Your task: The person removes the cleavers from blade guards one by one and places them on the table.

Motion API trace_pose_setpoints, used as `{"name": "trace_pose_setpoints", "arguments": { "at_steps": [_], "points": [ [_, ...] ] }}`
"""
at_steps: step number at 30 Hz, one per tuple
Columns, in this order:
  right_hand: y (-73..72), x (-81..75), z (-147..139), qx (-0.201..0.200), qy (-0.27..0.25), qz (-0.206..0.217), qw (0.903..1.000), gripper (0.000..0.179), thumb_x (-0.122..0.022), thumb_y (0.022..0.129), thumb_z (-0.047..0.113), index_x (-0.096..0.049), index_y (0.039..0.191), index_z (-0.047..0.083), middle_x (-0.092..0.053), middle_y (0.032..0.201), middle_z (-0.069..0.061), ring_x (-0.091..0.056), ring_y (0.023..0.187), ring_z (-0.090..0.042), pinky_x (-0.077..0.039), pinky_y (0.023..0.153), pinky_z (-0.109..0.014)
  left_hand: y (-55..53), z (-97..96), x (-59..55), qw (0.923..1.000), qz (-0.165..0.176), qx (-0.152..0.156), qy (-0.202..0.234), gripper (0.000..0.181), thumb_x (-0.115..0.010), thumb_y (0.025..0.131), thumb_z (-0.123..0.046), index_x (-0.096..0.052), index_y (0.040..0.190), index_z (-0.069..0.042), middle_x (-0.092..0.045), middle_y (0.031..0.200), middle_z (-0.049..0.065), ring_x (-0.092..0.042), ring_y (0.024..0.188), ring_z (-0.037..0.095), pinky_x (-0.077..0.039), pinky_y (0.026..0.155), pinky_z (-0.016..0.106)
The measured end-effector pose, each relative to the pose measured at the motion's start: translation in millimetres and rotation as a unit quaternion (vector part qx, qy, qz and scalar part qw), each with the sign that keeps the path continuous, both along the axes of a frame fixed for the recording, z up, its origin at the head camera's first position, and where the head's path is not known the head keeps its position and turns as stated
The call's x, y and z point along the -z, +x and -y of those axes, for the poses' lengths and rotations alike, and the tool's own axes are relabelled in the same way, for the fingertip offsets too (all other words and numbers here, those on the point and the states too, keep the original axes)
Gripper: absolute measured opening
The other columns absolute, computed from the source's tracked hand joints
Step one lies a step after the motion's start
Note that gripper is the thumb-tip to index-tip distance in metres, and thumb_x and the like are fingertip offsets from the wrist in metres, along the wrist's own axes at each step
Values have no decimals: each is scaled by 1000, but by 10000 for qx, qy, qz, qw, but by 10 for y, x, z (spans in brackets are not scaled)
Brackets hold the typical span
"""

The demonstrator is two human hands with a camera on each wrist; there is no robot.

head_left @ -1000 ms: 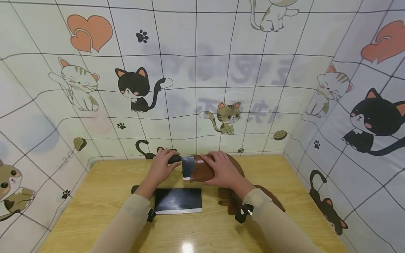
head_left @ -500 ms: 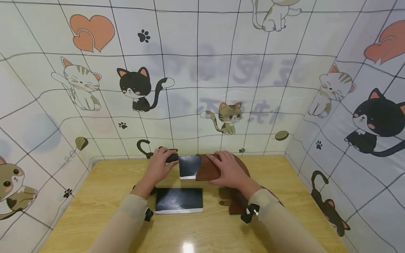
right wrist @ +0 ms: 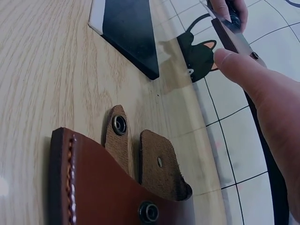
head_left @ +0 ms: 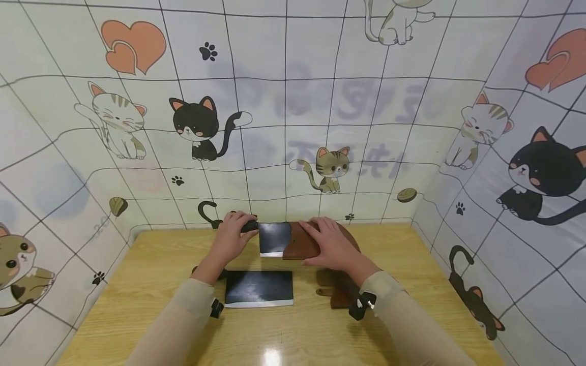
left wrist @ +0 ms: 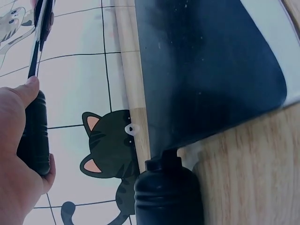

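My left hand (head_left: 230, 235) grips the black handle (left wrist: 35, 136) of a cleaver near the back of the table. The dark blade (head_left: 273, 239) with its bright edge shows between my two hands, its far end inside a brown leather sheath (head_left: 299, 243). Over that sheath lies my right hand (head_left: 333, 245), thumb on the near face and fingers along the top. A second cleaver (head_left: 259, 288) lies flat on the table below, its handle partly behind my left forearm. Another brown sheath (right wrist: 112, 187), with snap studs and loose straps, rests under my right forearm.
The wooden table (head_left: 274, 333) ends at the back against a tiled-pattern sheet (head_left: 284, 101) printed with cats, which also rises at both sides. A small black camera is strapped on each wrist, the right one (head_left: 361, 305) close to the lying sheath.
Over the first half second my hands move slightly apart; the sheath shifts right and more of the blade shows between hand and sheath. Since then hardly anything has moved.
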State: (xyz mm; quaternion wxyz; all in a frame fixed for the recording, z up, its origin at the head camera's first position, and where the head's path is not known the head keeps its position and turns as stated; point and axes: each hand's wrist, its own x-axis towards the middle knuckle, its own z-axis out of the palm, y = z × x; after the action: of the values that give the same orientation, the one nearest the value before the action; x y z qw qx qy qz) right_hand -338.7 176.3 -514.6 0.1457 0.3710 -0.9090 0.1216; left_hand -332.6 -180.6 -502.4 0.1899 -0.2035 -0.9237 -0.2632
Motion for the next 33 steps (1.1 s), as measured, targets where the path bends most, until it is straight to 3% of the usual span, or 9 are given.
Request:
{"name": "trace_pose_setpoints", "arguments": {
  "at_steps": [11, 22, 27, 33],
  "points": [
    [16, -82, -21, -20, 59, -77, 10000, 115, -88, 82, 73, -41, 172, 20, -48, 156, -14, -44, 145, -37, -37, 122, -63, -4, -32, -33, 9987, -133, -408, -291, 44, -87, 99, -31, -76, 139, -15, -73, 136, 6, -61, 130, 37, -44, 107, 70],
    [15, -78, -60, -64, -52, -116, 9999, 117, -99, 76, 62, -45, 170, 18, -49, 154, -16, -45, 144, -39, -35, 122, -64, -12, 14, -32, 9990, 100, -432, 101, 47, -91, 95, -31, -79, 138, -17, -74, 135, 10, -64, 125, 41, -45, 100, 69],
    [11, -56, -119, -1, -25, -28, 10000, 121, -102, 72, 60, -44, 171, 18, -49, 155, -16, -43, 145, -40, -34, 122, -64, -7, 87, -37, 9989, 95, -467, 6, 45, -92, 94, -29, -81, 135, -13, -76, 128, 13, -67, 118, 43, -51, 100, 66],
    [-1, -54, -159, -18, 45, 73, 10000, 126, -103, 69, 63, -43, 171, 18, -49, 157, -16, -42, 146, -39, -33, 123, -63, 29, 138, -67, 9962, 483, -659, -314, 49, -91, 94, -33, -79, 137, -13, -68, 146, 24, -61, 138, 47, -51, 108, 66]
  ]
}}
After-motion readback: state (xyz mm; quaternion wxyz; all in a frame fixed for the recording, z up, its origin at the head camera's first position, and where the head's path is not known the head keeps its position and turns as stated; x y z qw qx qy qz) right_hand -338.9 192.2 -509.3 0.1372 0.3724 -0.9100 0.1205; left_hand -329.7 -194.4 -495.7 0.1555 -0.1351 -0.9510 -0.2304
